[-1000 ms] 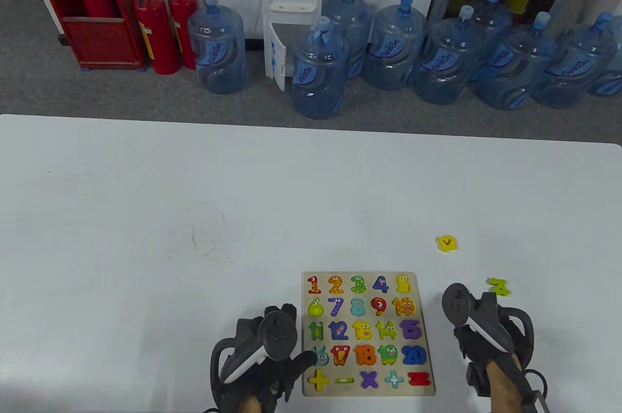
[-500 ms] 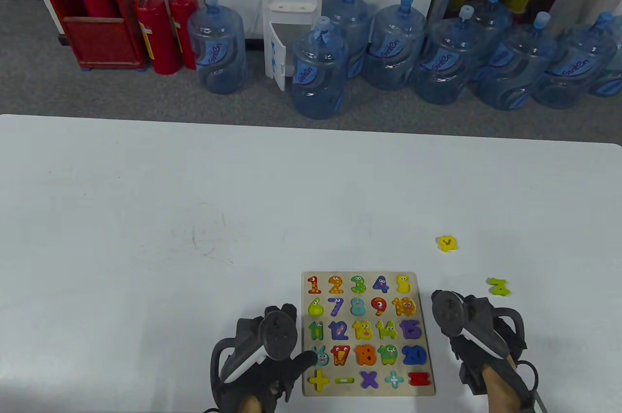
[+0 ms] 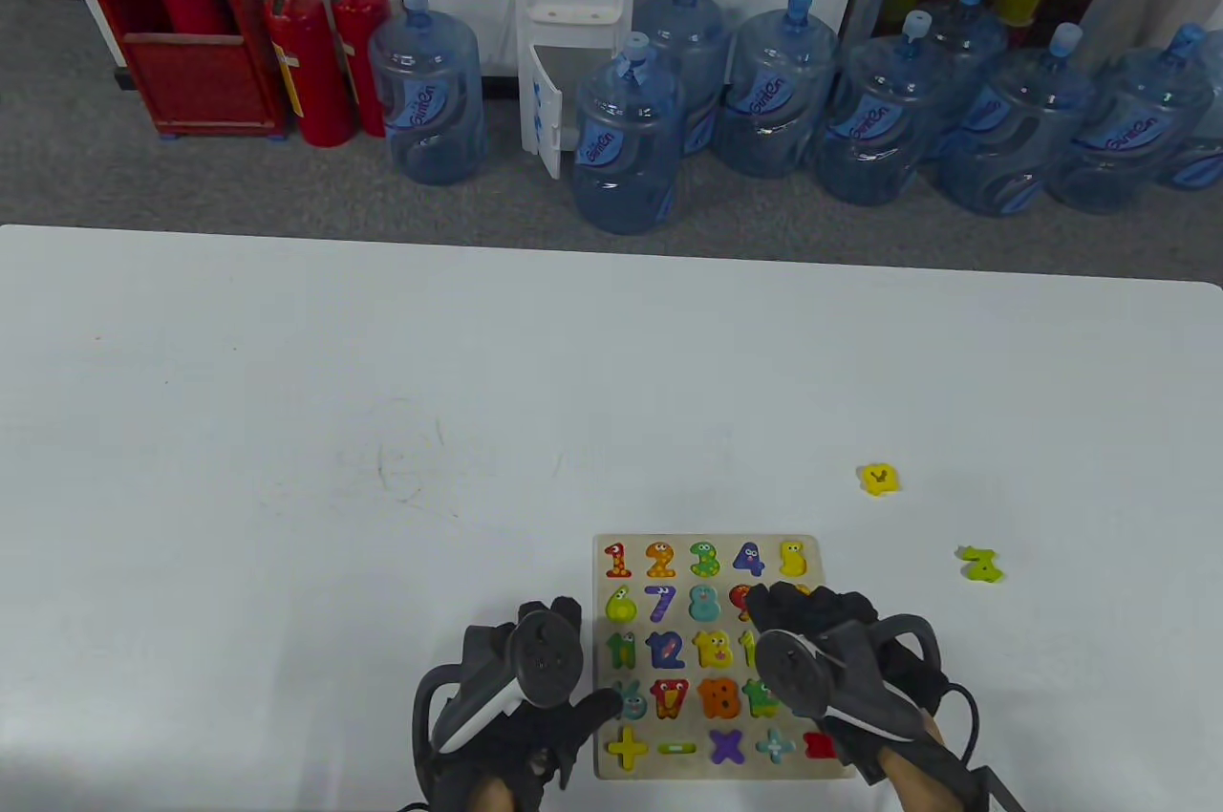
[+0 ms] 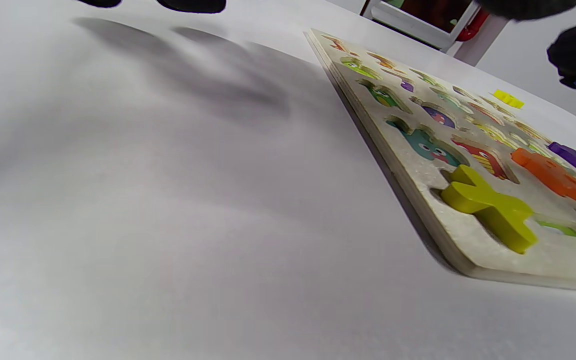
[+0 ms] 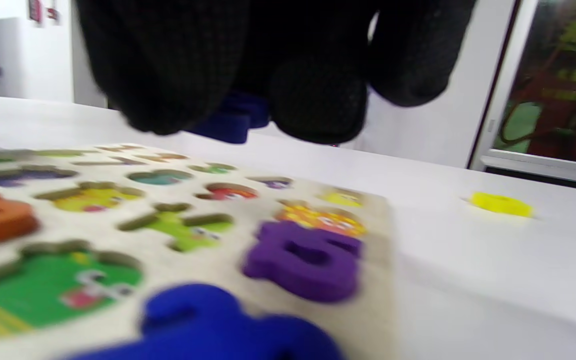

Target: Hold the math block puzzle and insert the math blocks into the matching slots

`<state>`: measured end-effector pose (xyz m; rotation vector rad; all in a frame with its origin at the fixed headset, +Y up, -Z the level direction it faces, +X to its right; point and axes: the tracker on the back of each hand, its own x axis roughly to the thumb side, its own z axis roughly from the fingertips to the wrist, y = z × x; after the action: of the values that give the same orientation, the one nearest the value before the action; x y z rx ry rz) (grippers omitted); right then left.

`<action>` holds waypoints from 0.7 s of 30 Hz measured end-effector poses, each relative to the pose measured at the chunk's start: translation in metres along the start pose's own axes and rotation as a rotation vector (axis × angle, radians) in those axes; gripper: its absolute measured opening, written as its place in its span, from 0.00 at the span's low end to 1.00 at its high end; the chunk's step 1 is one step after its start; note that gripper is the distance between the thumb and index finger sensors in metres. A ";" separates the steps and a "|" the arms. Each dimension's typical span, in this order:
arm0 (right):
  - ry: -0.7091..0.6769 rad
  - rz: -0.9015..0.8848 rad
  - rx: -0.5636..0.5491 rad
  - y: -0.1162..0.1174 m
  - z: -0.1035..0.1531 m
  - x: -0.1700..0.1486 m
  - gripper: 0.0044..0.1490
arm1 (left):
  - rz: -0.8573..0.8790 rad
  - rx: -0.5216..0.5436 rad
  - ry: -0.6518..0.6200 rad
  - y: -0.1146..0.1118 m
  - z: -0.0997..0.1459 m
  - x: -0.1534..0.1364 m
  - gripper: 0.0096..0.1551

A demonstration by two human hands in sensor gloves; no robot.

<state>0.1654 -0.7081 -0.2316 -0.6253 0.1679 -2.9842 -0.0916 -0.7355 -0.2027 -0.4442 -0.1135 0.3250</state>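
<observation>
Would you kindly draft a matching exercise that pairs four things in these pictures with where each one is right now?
Things:
1. yellow block
2. green block
3. blue block
4. yellow plus block

Places:
A. seated in the bottom left slot of the puzzle board
B. held in the fingers of the right hand, above the board
C. loose on the table, farthest from the person
D. loose on the table, right of the board's top row

Pairs: 1-C, 2-D, 3-B, 4-A
</observation>
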 end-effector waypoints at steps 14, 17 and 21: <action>-0.095 -0.007 0.093 0.003 -0.035 0.065 0.42 | 0.009 0.005 0.008 0.001 0.000 -0.002 0.56; -0.100 0.017 0.107 0.010 -0.040 0.076 0.42 | 0.009 0.004 0.012 0.000 0.001 -0.003 0.56; -0.104 0.015 0.143 0.021 -0.043 0.083 0.41 | 0.009 0.003 0.013 0.000 0.001 -0.003 0.56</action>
<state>0.0737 -0.7338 -0.2410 -0.7553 -0.0469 -2.9071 -0.0944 -0.7358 -0.2025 -0.4442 -0.0986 0.3310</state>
